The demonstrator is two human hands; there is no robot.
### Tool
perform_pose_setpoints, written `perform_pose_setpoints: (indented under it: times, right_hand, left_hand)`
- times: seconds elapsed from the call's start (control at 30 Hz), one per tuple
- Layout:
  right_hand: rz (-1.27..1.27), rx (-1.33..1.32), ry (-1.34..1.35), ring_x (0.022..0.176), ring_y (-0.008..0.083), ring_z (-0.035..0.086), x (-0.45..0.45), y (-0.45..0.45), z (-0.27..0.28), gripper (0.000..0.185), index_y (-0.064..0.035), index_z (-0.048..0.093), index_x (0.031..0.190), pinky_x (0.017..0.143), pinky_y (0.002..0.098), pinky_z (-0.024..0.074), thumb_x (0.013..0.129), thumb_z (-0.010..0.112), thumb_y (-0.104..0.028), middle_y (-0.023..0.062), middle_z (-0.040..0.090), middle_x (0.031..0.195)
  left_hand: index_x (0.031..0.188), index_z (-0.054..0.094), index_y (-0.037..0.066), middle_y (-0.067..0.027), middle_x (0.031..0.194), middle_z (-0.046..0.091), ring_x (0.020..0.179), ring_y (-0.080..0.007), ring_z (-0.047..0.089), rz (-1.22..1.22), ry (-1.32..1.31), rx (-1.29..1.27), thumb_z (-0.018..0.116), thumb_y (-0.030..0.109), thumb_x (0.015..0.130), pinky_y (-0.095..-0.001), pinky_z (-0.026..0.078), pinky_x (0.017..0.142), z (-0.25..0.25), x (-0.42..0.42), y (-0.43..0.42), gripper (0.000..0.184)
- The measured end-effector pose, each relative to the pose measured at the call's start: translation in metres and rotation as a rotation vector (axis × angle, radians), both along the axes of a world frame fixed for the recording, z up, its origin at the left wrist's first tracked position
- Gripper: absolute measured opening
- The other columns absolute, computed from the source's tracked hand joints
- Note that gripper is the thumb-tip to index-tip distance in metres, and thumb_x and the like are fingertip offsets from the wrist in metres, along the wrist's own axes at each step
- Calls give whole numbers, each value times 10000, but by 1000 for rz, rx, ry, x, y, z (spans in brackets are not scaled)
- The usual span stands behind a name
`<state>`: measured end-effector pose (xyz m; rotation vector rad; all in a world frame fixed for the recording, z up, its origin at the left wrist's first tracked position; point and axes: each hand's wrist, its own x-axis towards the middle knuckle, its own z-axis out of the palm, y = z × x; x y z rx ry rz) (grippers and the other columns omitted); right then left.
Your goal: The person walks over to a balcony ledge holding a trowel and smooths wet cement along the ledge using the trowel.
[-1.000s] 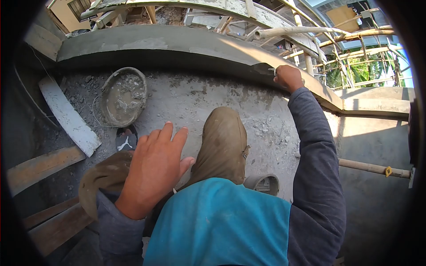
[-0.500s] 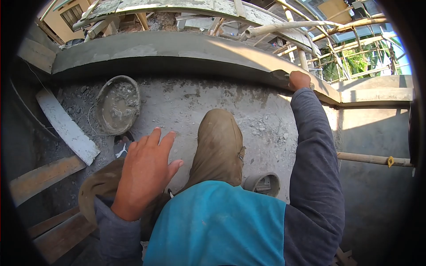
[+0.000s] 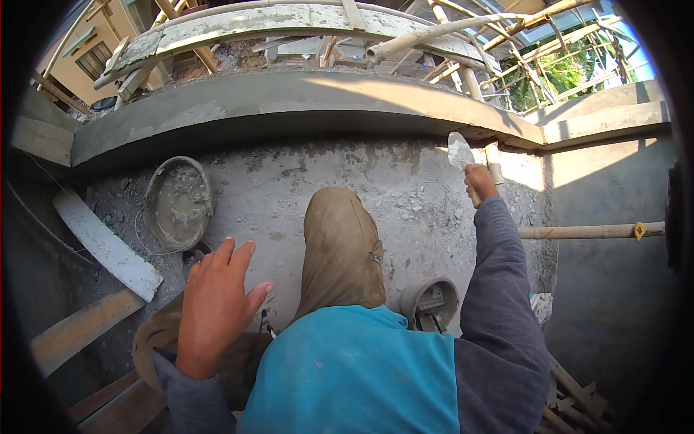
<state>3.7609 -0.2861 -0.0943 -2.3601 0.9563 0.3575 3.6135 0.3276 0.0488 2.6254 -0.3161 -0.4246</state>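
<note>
My right hand (image 3: 478, 182) is closed round the handle of a trowel (image 3: 460, 150). Its pale, mortar-smeared blade points away from me, just below the low plastered wall (image 3: 289, 98) and apart from its face. Close beside that hand a short length of bamboo (image 3: 494, 160) stands out. My left hand (image 3: 215, 307) hangs in the air over my bent left leg, fingers spread and holding nothing. Beyond it sits a round tub (image 3: 208, 189) with wet grey mortar (image 3: 178, 204) inside.
A white-smeared board (image 3: 108, 242) leans at left, above a wooden plank (image 3: 87, 329). A small bucket (image 3: 454, 293) with tools in it stands right of my knee (image 3: 340, 239). A bamboo pole (image 3: 578, 232) juts from the right. Rubble (image 3: 416, 206) litters the floor. Bamboo scaffolding (image 3: 441, 45) lies beyond the wall.
My right hand has drawn the trowel off the wall and back toward me, so its blade now shows. The left hand stays spread, slightly lower. The view has shifted a little.
</note>
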Motion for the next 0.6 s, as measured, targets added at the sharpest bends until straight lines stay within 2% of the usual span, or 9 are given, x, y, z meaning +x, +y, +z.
perform_pose_setpoints:
  times: [0.03, 0.1, 0.13, 0.2, 0.47, 0.6]
  right_hand:
    - [-8, 6, -3, 490, 199, 525, -1, 13, -2, 298, -45, 555, 808, 403, 363, 424, 884, 513, -330, 84, 537, 651]
    - [-159, 302, -71, 487, 192, 512, -5, 30, -9, 312, -46, 550, 935, 424, 353, 442, 905, 497, -352, 73, 543, 692]
    - [-167, 308, -76, 487, 192, 512, -3, 36, -14, 312, -46, 550, 935, 424, 353, 442, 905, 497, -352, 73, 543, 692]
    - [-167, 500, -113, 529, 181, 524, 8, 46, -22, 309, -49, 540, 991, 465, 360, 470, 920, 495, -346, 54, 536, 714]
    - [-182, 598, -129, 545, 180, 526, 45, 80, -43, 302, -60, 527, 985, 475, 357, 479, 935, 494, -356, 57, 536, 740]
    - [-162, 524, -146, 524, 179, 525, 54, 93, -49, 289, -51, 539, 952, 456, 359, 469, 934, 493, -337, 62, 544, 723]
  left_hand:
    - [1243, 558, 22, -240, 1253, 547, 1101, -398, 554, 5, 9, 11, 778, 224, 730, -445, 452, 923, -2, 0, 0, 594]
    - [1245, 555, 24, -237, 1249, 549, 1081, -400, 560, -9, 0, 13, 771, 236, 738, -452, 445, 911, -8, 0, 2, 591]
    - [1248, 553, 27, -235, 1246, 550, 1061, -402, 565, -14, -6, 10, 765, 248, 746, -460, 438, 898, -11, 0, 2, 588]
    - [1246, 555, 27, -233, 1244, 551, 1056, -400, 565, -23, 4, 18, 765, 249, 747, -457, 441, 895, -15, 1, 2, 585]
    - [1243, 561, 28, -229, 1239, 554, 1030, -390, 570, -17, -3, 36, 762, 260, 749, -452, 447, 887, -20, 3, 5, 582]
    - [1245, 560, 25, -241, 1252, 547, 1049, -398, 565, -6, 9, 52, 760, 257, 751, -454, 447, 893, -21, 0, 8, 581]
